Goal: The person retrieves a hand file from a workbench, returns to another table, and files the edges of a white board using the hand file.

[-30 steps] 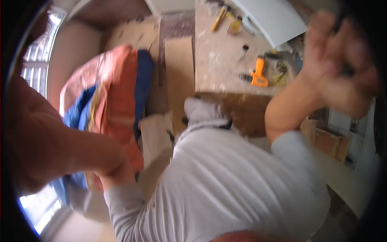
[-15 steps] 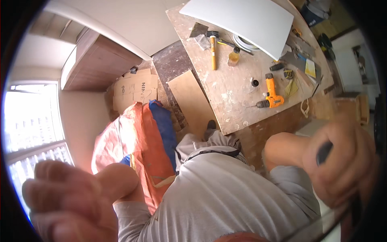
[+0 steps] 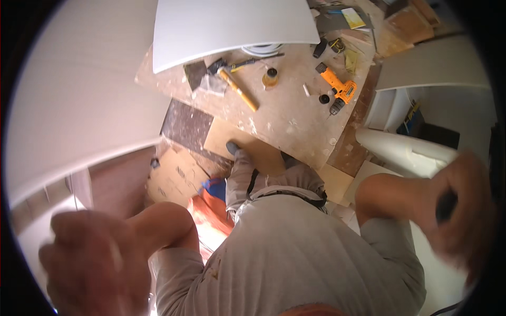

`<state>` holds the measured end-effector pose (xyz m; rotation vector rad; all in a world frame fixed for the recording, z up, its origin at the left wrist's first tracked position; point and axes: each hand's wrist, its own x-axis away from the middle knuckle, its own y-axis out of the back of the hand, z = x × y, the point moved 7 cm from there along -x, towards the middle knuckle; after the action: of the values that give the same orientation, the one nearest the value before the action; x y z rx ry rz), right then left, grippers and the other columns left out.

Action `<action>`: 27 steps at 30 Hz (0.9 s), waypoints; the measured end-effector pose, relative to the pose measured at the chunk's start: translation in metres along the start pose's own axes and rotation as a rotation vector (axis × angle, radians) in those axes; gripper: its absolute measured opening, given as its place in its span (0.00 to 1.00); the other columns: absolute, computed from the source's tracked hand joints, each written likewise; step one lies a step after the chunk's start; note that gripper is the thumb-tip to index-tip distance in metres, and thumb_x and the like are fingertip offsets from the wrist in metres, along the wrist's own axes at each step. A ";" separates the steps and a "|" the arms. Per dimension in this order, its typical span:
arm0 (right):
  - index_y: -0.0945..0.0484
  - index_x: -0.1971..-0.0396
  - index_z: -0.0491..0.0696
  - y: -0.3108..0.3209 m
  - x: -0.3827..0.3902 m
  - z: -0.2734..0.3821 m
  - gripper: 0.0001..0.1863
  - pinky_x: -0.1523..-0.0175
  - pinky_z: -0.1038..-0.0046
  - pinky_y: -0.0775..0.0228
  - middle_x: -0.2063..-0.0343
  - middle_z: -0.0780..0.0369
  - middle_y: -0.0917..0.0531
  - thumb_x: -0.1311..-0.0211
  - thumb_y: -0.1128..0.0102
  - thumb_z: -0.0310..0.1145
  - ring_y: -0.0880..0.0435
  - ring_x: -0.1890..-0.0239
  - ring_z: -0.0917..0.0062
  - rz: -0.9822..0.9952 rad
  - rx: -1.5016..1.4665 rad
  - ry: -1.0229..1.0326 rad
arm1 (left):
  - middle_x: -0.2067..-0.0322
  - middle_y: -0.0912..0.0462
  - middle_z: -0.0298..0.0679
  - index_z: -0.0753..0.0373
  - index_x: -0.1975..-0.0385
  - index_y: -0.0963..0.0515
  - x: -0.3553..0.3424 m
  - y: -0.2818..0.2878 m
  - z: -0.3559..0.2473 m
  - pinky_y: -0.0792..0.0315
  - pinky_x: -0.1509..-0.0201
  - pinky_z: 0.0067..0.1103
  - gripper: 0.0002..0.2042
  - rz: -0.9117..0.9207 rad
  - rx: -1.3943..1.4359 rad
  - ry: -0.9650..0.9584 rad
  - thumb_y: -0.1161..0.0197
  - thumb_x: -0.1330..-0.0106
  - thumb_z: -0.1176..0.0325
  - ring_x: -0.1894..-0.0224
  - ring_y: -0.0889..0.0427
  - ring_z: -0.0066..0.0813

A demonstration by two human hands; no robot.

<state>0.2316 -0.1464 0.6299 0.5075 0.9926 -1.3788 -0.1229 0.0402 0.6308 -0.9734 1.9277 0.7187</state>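
Both my arms are raised, bent at the elbows, with the hands close to the camera at either side. My left hand [image 3: 95, 258], at the lower left, is blurred; its fingers look curled in, and what they hold, if anything, is hidden. At the right edge my right hand [image 3: 466, 216] is closed round a black-ended object [image 3: 446, 206]. Only its dark rounded end shows beside the thumb, so its kind cannot be told. Neither hand touches the worktable [image 3: 295, 124] in front of me.
On the table lie a curved white panel [image 3: 237, 29], a yellow-handled hammer [image 3: 238, 90], a small amber bottle [image 3: 270, 79], an orange drill [image 3: 341, 88] and a tape measure [image 3: 336, 45]. Cardboard [image 3: 174, 176] and an orange tarp [image 3: 211, 210] lie at the left. White curved pieces [image 3: 406, 152] stand at the right.
My body and view have turned left, so the table's things sit further left and the tarp is mostly out of sight. Both hands stay raised and curled.
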 end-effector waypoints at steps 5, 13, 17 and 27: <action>0.21 0.37 0.40 0.094 0.013 -0.116 0.20 0.69 0.77 0.42 0.54 0.58 0.14 0.18 0.42 0.38 0.31 0.79 0.83 -0.585 0.292 -0.054 | 0.53 0.08 0.57 0.69 0.39 0.16 0.028 0.045 0.184 0.12 0.50 0.33 0.14 -0.216 -0.324 0.365 0.38 0.16 0.68 0.57 0.07 0.43; 0.10 0.53 0.50 0.375 0.226 -0.324 0.21 0.63 0.70 0.21 0.59 0.65 0.09 0.30 0.26 0.52 0.14 0.64 0.80 -1.236 0.856 -1.035 | 0.49 0.10 0.56 0.66 0.40 0.16 0.261 0.219 0.490 0.18 0.42 0.34 0.22 0.285 -0.933 0.967 0.35 0.19 0.53 0.51 0.09 0.50; 0.11 0.60 0.49 0.500 0.331 -0.314 0.20 0.66 0.66 0.20 0.68 0.63 0.13 0.33 0.25 0.53 0.13 0.64 0.76 -1.251 1.585 -1.199 | 0.45 0.10 0.50 0.64 0.33 0.20 0.323 0.206 0.611 0.15 0.43 0.41 0.25 0.301 -0.490 1.280 0.41 0.16 0.49 0.41 0.11 0.46; 0.14 0.49 0.45 0.457 0.322 -0.376 0.18 0.63 0.61 0.09 0.53 0.59 0.11 0.29 0.30 0.43 0.10 0.57 0.67 -1.489 0.787 -1.260 | 0.57 0.10 0.46 0.74 0.43 0.18 0.293 0.161 0.601 0.09 0.57 0.30 0.23 -0.159 0.031 1.574 0.42 0.15 0.55 0.60 0.08 0.34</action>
<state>0.5295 0.0526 0.0593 -0.7835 -0.5114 -2.7949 -0.1051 0.4825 0.1038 -1.9340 2.9969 -0.4195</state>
